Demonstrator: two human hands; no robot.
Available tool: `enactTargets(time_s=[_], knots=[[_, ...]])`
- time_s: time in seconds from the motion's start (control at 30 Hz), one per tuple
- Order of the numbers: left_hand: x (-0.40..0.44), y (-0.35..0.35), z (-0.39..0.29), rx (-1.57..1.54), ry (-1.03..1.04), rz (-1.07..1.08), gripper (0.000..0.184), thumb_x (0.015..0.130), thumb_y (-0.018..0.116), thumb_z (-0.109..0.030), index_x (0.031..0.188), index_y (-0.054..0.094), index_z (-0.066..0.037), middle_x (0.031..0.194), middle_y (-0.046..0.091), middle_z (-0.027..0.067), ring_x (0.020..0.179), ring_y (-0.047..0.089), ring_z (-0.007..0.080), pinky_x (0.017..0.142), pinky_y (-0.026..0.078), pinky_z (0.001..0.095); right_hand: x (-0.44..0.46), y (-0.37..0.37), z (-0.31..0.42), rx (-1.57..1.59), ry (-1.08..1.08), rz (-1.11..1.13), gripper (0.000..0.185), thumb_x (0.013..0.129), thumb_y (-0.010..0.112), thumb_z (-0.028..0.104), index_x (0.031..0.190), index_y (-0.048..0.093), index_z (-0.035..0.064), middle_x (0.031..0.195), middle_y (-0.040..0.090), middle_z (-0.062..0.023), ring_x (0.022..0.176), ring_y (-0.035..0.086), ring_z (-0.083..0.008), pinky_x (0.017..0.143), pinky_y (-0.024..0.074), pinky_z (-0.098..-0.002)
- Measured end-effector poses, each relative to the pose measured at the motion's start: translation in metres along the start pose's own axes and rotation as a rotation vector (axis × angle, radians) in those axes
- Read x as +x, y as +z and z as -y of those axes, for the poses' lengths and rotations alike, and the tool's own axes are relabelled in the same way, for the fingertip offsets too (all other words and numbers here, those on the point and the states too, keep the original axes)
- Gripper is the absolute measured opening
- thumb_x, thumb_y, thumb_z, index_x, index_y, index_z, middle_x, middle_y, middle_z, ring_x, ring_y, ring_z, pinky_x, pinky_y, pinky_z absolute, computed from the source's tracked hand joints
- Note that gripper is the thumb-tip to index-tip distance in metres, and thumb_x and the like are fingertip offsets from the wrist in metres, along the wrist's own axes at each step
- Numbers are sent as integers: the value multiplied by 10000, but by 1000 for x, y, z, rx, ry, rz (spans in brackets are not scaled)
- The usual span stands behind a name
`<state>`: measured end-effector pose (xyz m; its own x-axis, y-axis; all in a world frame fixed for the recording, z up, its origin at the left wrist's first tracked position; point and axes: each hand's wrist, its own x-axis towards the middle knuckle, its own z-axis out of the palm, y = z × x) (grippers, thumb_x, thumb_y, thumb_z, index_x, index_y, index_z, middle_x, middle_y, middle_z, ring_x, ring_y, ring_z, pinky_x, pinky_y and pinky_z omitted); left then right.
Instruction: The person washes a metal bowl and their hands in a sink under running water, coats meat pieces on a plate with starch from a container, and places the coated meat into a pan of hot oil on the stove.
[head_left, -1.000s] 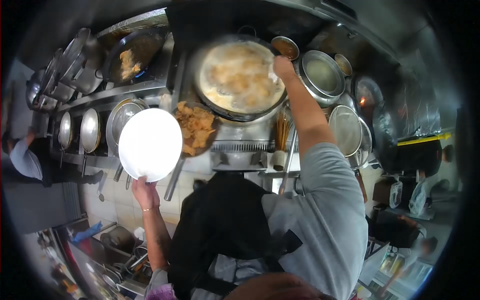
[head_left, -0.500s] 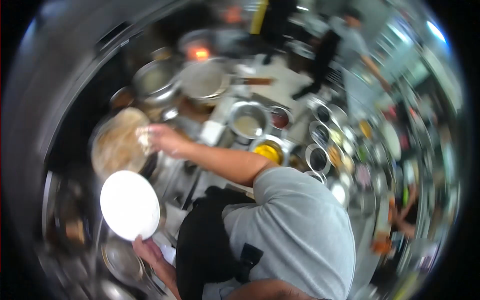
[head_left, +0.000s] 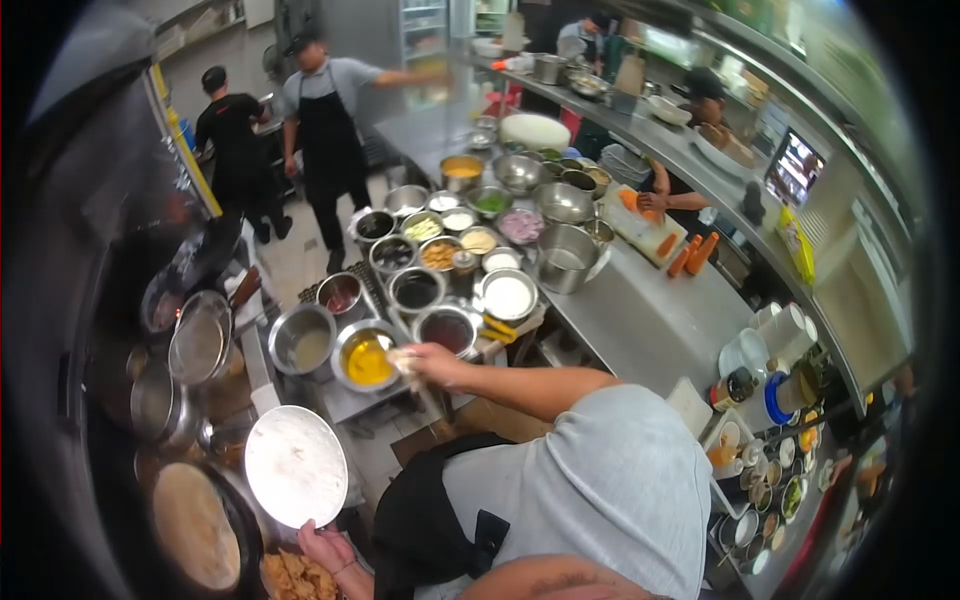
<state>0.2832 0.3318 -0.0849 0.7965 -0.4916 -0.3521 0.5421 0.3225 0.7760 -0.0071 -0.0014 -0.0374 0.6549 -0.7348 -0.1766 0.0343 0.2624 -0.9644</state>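
My left hand [head_left: 328, 546] grips the lower rim of a round white plate [head_left: 296, 466], which is tilted and has pale smears on its face. My right hand [head_left: 437, 366] reaches out at the edge of a metal bowl of yellow liquid [head_left: 367, 360]. Its fingers are drawn together around or coated with something whitish and crumbly; which of these I cannot tell. Left of the plate stands a wok [head_left: 196, 525] of frothy, tan liquid. Below it lies a heap of golden-brown fried pieces [head_left: 300, 577], partly hidden by my left hand.
Several metal bowls of ingredients crowd the counter, among them sliced red onion [head_left: 520, 226] and a dark sauce [head_left: 446, 330]. A large pot [head_left: 160, 405] and a strainer [head_left: 200, 340] stand on the left. A co-worker's hands [head_left: 655, 200] work by carrots [head_left: 703, 254]; two people stand behind.
My view has swung toward the counter. My right hand has left the wok and is now beside the bowl of yellow liquid. My left hand still holds the plate.
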Motion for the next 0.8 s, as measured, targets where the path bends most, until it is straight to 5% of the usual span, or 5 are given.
enactTargets(time_s=[0.27, 0.5, 0.53, 0.67, 0.8], knots=[[-34, 42, 55, 16, 12, 117, 413, 856, 540, -46, 1244, 549, 97, 1304, 592, 207, 1188, 613, 347, 992, 531, 516, -62, -104, -10, 162, -21, -107, 301, 1018, 530, 161, 1271, 657, 60, 1004, 695, -13, 840, 661, -109, 696, 566, -281], [-179, 37, 101, -146, 163, -214, 356, 918, 501, -4, 1252, 587, 82, 1240, 663, 186, 1171, 648, 300, 1020, 527, 497, -29, -122, -3, 181, 58, 300, 534, 985, 665, 326, 1380, 549, -15, 1132, 674, -107, 940, 677, -193, 798, 573, -349], [-208, 44, 97, -154, 165, -317, 362, 930, 504, -12, 1267, 576, 98, 1235, 668, 188, 1141, 670, 304, 989, 554, 491, -20, -126, -10, 241, 105, 437, 472, 987, 647, 258, 1370, 568, -6, 1150, 697, -142, 935, 697, -209, 791, 592, -347], [-314, 31, 115, -126, 303, -498, 376, 932, 535, -66, 1283, 588, 58, 1172, 687, 177, 1041, 703, 300, 853, 610, 460, -3, -101, -17, 105, 193, 728, 517, 983, 646, 314, 1389, 550, 9, 1144, 687, -112, 947, 683, -203, 765, 581, -344], [-407, 11, 134, -215, 430, -775, 415, 939, 591, -101, 1331, 581, 35, 1240, 673, 146, 1128, 666, 283, 919, 584, 452, -5, -50, -44, -91, 310, 1079, 620, 922, 725, 420, 1368, 563, 21, 1095, 697, -95, 917, 687, -191, 732, 582, -312]])
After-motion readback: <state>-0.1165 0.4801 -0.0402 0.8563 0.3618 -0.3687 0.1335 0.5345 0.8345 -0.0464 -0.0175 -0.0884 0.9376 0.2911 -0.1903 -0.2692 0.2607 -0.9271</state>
